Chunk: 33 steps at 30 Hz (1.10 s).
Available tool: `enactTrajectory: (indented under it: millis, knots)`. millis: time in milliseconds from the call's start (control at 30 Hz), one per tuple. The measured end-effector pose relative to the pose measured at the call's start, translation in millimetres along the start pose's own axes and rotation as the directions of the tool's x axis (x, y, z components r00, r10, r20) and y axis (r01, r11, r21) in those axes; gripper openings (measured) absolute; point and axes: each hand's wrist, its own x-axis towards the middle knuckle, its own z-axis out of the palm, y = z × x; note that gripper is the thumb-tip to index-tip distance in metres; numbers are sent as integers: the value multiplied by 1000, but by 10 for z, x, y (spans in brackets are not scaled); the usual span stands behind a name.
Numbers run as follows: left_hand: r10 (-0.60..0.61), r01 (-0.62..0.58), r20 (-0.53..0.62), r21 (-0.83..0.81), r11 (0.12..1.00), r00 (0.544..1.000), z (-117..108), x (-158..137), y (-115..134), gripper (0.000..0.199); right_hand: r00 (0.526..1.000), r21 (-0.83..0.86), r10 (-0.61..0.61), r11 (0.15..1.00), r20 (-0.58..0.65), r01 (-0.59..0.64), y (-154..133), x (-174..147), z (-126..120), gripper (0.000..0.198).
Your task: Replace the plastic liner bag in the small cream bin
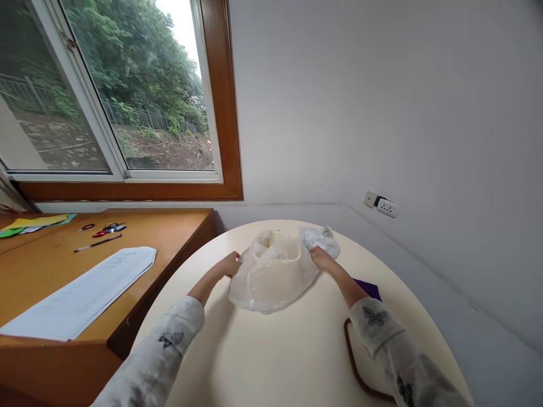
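A translucent whitish plastic bag (pixel 250 285) lies loosely around a cream-coloured rounded thing (pixel 278 274) on the round table. An opening shows at its top, but the plastic blurs what kind of thing it is. At the bag's left edge, my left hand (pixel 229 264) has its fingers closed on the plastic. My right hand (pixel 322 259) grips the opposite edge, its fingertips partly hidden. Just behind that hand sits a crumpled white plastic bundle (pixel 326 242).
Beside my right forearm are a purple piece (pixel 368 289) and a brown strap-like loop (pixel 353 362) on the cream round table (pixel 263 362). To the left, a wooden desk (pixel 169 226) bears papers (pixel 91 294), a pen (pixel 98 243) and small items. A wall stands behind.
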Motion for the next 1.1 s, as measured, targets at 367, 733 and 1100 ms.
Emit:
enactTrajectory:
  millis: [367, 733, 1100]
  knots:
    - [254, -237, -52, -576, 782, 966, 243, -166, 598, 58, 960, 404, -230, 873, -158, 275, -493, -349, 290, 74]
    - [150, 147, 289, -790, 595, 945, 543, -510, 486, 65, 927, 617, -330, 772, 178, 156, -185, -648, 640, 94]
    - [152, 148, 306, -765, 627, 940, 314, -1044, 298, 52, 876, 533, -340, 838, 342, 117, -200, -1092, 676, 71]
